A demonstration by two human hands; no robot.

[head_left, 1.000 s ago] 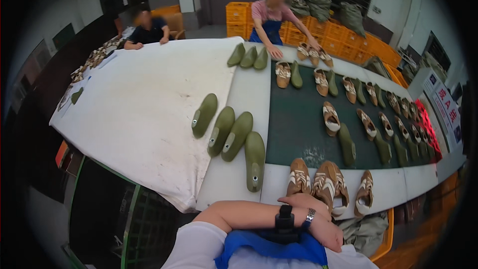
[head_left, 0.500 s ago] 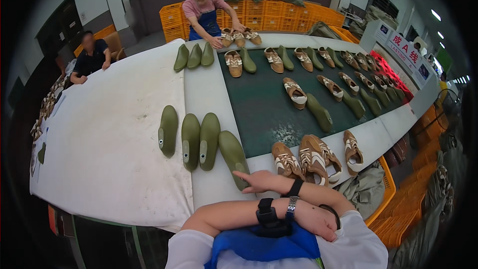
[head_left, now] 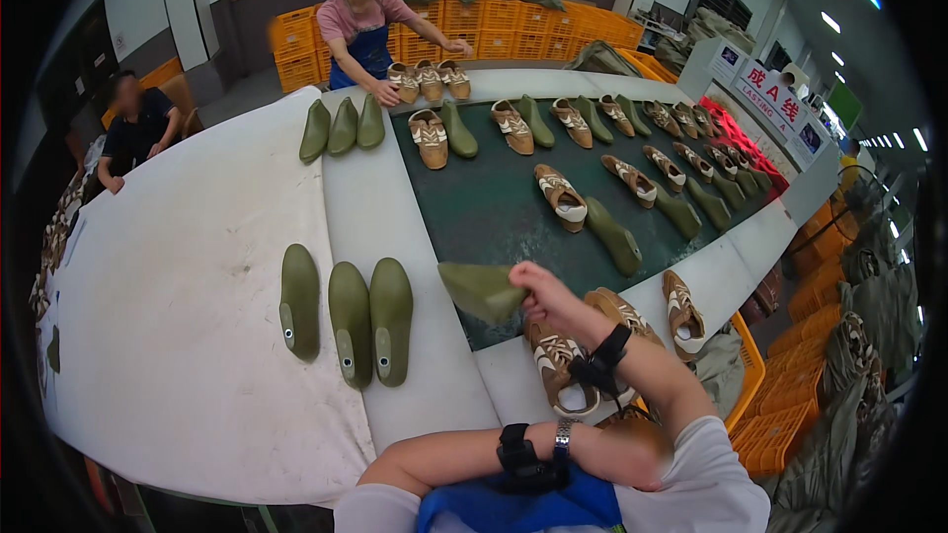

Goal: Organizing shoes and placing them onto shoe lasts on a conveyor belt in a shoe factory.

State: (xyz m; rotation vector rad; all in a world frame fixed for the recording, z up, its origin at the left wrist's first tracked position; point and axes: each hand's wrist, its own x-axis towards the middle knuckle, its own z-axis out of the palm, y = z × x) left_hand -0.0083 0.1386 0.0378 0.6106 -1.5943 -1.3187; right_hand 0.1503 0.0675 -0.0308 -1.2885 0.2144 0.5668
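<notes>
My right hand is closed on one end of a green shoe last, which hangs tilted above the near edge of the dark green belt. My left arm crosses in front of my body, and my left hand is beside my right upper arm, its fingers blurred. Left of the held last lie three more green lasts, partly on the white cloth. Brown-and-white sneakers stand under and beside my right forearm, with another sneaker farther right.
Sneakers and lasts stand in rows on the belt. Across the table a person in a blue apron has one hand by three sneakers; three lasts lie nearby. Another person sits far left. Orange crates stand at right.
My right hand has taken hold of the last it was touching and lifted it forward off the table. The person across has moved one hand away from the sneakers. The view has shifted.
</notes>
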